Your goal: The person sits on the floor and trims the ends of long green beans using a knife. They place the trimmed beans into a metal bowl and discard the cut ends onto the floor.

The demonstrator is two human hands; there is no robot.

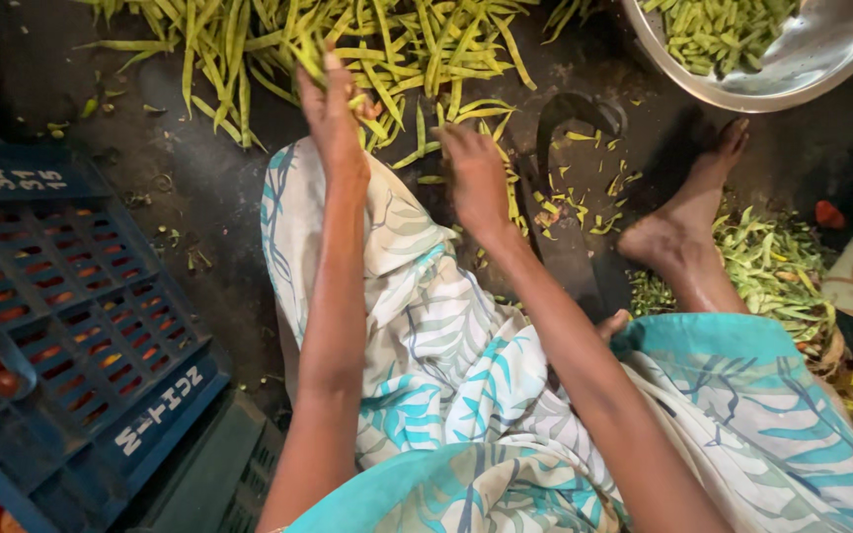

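The heap of long green bean pods (348, 39) lies at twelve o'clock, within reach. My left hand (333, 114) pinches pods from it; my right hand (474, 178) curls, grip unclear. At two o'clock, a round steel bowl (841, 59) catches cut pieces.

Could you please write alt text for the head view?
Seated on a dark floor, a person's left hand and right hand reach into a pile of long green beans. A steel bowl of cut pieces sits upper right, a blue crate left.
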